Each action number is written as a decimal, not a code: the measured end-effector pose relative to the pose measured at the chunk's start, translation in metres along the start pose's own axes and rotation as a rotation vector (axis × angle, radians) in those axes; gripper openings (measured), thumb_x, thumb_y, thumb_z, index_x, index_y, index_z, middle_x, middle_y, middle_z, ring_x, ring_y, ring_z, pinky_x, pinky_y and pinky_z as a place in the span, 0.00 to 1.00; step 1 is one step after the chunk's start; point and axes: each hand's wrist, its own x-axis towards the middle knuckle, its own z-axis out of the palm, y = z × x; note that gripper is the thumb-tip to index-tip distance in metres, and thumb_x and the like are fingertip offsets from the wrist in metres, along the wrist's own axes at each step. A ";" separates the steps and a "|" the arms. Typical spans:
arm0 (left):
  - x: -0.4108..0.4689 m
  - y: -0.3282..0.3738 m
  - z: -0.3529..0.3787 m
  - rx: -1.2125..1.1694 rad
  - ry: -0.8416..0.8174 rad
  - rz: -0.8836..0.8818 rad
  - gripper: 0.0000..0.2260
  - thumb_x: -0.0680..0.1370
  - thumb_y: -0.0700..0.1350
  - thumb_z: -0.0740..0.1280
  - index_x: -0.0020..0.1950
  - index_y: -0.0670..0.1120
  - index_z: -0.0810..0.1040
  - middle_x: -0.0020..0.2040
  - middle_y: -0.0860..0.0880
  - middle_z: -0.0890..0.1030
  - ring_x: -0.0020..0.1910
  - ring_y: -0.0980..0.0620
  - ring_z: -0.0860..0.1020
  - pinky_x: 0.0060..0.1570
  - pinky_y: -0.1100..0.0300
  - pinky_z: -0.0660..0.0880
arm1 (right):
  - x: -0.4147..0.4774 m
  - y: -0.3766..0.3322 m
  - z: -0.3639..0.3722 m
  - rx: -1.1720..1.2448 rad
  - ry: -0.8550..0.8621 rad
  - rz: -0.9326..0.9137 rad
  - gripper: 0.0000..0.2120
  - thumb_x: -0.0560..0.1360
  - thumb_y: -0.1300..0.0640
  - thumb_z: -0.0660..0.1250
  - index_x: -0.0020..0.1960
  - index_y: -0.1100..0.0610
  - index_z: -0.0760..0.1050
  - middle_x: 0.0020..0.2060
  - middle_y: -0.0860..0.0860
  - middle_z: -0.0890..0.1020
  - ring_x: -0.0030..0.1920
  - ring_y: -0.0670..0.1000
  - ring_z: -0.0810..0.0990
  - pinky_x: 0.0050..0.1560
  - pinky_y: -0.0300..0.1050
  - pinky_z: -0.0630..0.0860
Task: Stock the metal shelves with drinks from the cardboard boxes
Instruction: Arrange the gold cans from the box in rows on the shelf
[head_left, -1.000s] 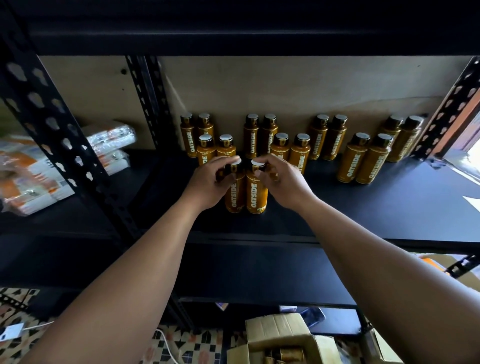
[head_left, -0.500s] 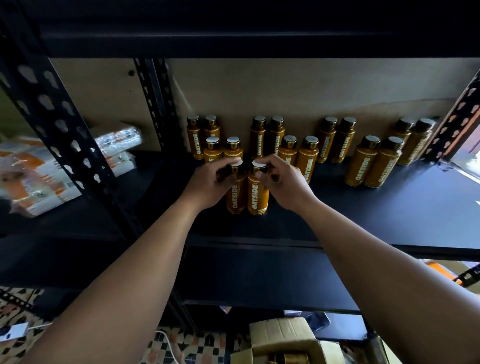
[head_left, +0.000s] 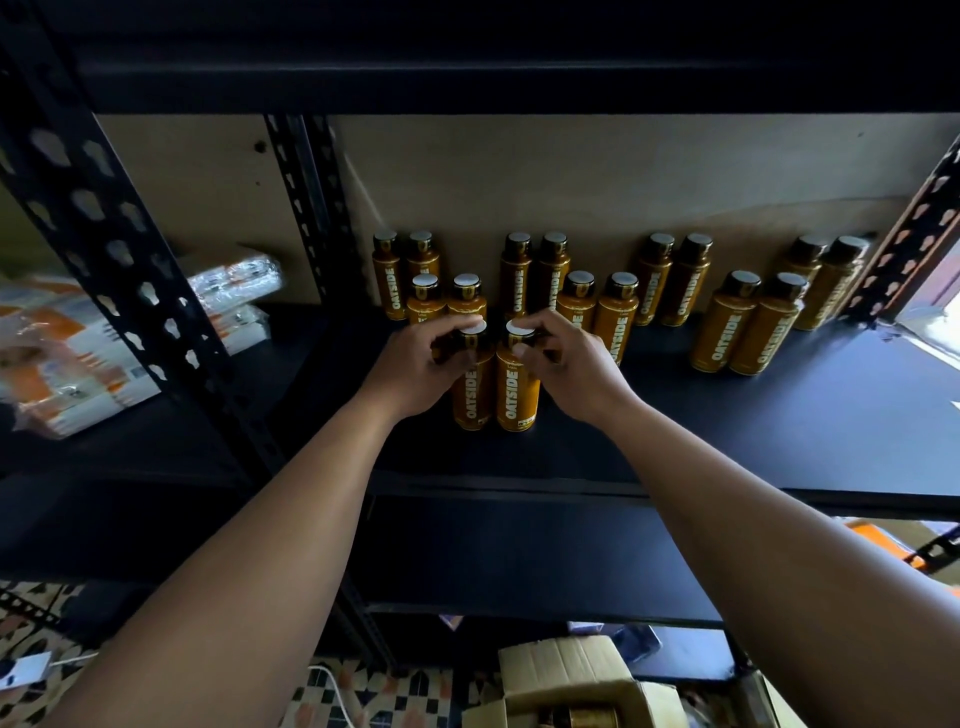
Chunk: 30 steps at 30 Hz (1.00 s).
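Head view: my left hand (head_left: 415, 366) grips the left bottle (head_left: 471, 397) at its cap, fingers curled; my right hand (head_left: 574, 371) grips the right bottle (head_left: 517, 397) likewise. Both stand upright, touching, on the shelf (head_left: 675, 447), before the rows (head_left: 670, 286). Box (head_left: 566, 675) sits below.

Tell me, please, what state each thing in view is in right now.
left hand, grips the left front bottle near its cap
right hand, grips the right front bottle near its cap
left front bottle, upright on the shelf, capped
right front bottle, upright, capped, beside the left one
other bottles, upright, capped, in pairs behind
cardboard box, flaps open, below the shelves
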 end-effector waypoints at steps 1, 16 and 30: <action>0.000 0.000 0.000 0.000 -0.006 0.003 0.20 0.80 0.45 0.70 0.72 0.54 0.75 0.73 0.54 0.72 0.67 0.61 0.67 0.56 0.69 0.68 | 0.000 0.000 0.000 -0.005 -0.002 -0.001 0.14 0.83 0.51 0.67 0.67 0.45 0.73 0.63 0.47 0.80 0.62 0.49 0.81 0.57 0.48 0.81; -0.002 -0.001 -0.003 -0.026 -0.027 0.010 0.19 0.81 0.47 0.69 0.72 0.54 0.75 0.72 0.54 0.73 0.68 0.59 0.69 0.56 0.67 0.70 | 0.000 0.004 0.002 -0.001 0.011 -0.023 0.13 0.82 0.50 0.67 0.66 0.43 0.74 0.65 0.46 0.80 0.65 0.47 0.79 0.59 0.54 0.82; -0.006 0.001 -0.002 -0.001 -0.013 0.016 0.18 0.81 0.47 0.69 0.71 0.55 0.75 0.71 0.57 0.73 0.68 0.61 0.68 0.59 0.66 0.70 | -0.001 0.004 0.002 -0.047 0.016 -0.048 0.13 0.82 0.50 0.67 0.66 0.43 0.73 0.65 0.46 0.80 0.64 0.47 0.80 0.57 0.53 0.82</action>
